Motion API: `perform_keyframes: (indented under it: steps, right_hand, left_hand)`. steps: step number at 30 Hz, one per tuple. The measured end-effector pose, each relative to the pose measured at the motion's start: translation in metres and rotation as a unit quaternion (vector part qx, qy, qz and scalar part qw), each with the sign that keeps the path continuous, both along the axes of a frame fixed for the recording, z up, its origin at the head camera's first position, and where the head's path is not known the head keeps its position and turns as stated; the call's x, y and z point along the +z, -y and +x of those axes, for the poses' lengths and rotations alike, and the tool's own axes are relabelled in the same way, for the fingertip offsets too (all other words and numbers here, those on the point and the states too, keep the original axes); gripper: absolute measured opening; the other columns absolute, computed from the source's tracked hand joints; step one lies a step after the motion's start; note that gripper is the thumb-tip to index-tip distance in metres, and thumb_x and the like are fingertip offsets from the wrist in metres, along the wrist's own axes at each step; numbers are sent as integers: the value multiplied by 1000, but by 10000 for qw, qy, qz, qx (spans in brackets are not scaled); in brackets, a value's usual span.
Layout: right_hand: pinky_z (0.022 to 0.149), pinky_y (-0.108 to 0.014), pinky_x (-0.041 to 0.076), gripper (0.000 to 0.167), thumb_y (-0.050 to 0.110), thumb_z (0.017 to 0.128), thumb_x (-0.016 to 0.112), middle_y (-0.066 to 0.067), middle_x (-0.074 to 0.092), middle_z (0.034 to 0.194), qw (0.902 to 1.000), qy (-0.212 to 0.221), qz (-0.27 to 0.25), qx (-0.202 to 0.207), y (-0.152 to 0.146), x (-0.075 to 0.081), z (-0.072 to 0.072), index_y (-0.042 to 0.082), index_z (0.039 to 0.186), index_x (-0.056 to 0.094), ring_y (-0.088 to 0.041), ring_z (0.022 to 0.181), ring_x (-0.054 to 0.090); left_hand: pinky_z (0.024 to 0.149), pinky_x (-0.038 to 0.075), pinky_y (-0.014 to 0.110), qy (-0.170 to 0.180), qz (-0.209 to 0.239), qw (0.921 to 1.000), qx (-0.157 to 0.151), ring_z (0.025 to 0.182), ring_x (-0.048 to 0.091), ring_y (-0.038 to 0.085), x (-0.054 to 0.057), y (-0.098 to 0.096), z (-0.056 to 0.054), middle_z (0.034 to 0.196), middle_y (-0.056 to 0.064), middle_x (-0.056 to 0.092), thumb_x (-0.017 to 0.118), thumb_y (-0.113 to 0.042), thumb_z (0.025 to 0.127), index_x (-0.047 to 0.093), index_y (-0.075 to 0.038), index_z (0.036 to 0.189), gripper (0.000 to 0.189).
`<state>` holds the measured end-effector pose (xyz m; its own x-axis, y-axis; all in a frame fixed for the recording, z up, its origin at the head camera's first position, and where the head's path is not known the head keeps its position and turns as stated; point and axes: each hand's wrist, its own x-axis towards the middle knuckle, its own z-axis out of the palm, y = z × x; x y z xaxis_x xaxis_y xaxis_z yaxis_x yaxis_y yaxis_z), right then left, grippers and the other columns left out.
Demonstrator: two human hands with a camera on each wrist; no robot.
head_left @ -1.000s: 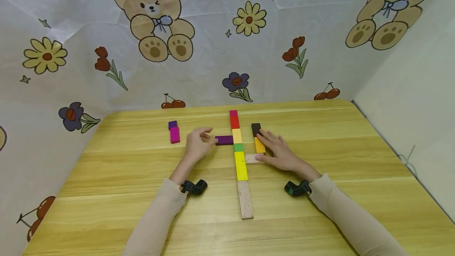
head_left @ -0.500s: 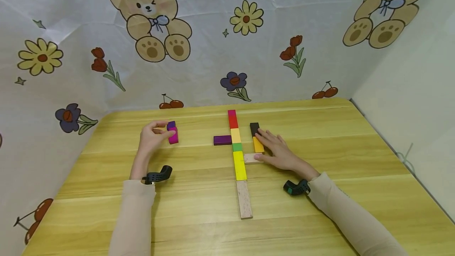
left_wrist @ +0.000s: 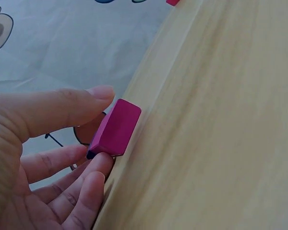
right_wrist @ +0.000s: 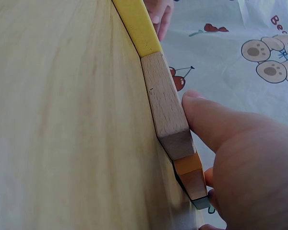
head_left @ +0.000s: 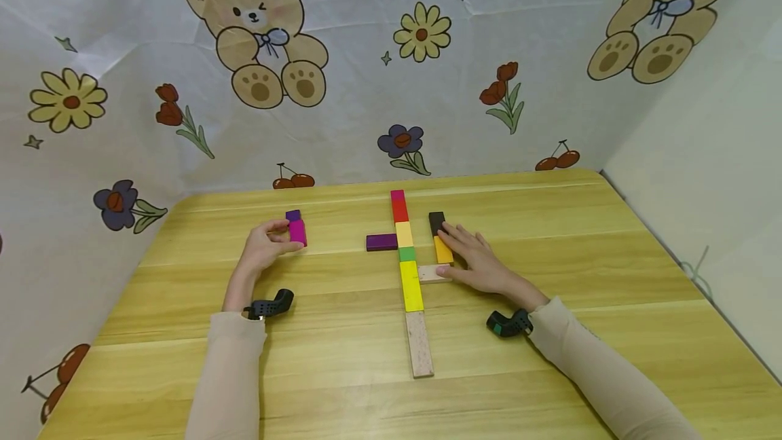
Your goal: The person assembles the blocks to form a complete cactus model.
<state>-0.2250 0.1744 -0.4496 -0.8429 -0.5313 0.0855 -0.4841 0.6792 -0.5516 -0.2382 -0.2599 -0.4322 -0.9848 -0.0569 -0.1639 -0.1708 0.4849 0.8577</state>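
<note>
In the head view my left hand point(head_left: 261, 248) is at a magenta block point(head_left: 296, 232) on the left of the table. Its thumb lies at the block's near end and its fingers curl about the far left side, pinching it. In the left wrist view, the thumb and fingertips bracket the magenta block point(left_wrist: 118, 127). A dark purple block point(head_left: 293, 215) sits directly behind it. My right hand point(head_left: 479, 265) lies with extended fingers along an orange block point(head_left: 442, 251) and a black block point(head_left: 436, 221). Its thumb touches a pale wooden block point(head_left: 430, 273).
Down the table's middle runs a line of blocks: red point(head_left: 399, 208), cream point(head_left: 404, 234), green point(head_left: 406, 254), yellow point(head_left: 411, 286) and pale wood point(head_left: 419, 343). A purple block point(head_left: 381, 242) juts left from it. A bear-print cloth point(head_left: 342, 73) hangs behind the wooden table point(head_left: 342, 358).
My left hand has left the purple block beside the line and moved left to the magenta block. Its thumb then shifted to that block's near end. My right hand has stayed put.
</note>
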Motion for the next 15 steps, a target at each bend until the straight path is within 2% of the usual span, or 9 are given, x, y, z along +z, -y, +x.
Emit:
perform_keyframes:
  steps: [3, 10, 15]
  right_hand:
    - [117, -66, 2, 79, 41, 92, 64, -15, 20, 163, 10000, -1, 15, -4, 0, 0, 0, 5, 153, 30, -43, 149, 13]
    - [117, -65, 1, 80, 42, 92, 65, -14, 20, 163, 10000, 47, 52, -14, 1, 0, 0, 6, 154, 29, -42, 150, 13]
    - [117, -65, 1, 79, 41, 92, 65, -15, 19, 163, 10000, 63, 37, -17, 1, 2, 1, 6, 154, 29, -42, 150, 12]
  left_hand:
    - [73, 42, 19, 34, -23, 10000, -4, 99, 49, 19, -1, -1, -1, 141, 20, 48, 75, -13, 85, 39, 0, 147, 73]
    - [70, 42, 20, 38, -103, 9999, 11, 95, 49, 18, -4, 0, -1, 121, 19, 54, 76, -10, 84, 36, -1, 150, 77]
    - [68, 40, 20, -16, -64, 9999, -121, 95, 49, 18, -5, 1, -2, 120, 20, 54, 75, -7, 84, 34, -3, 151, 79]
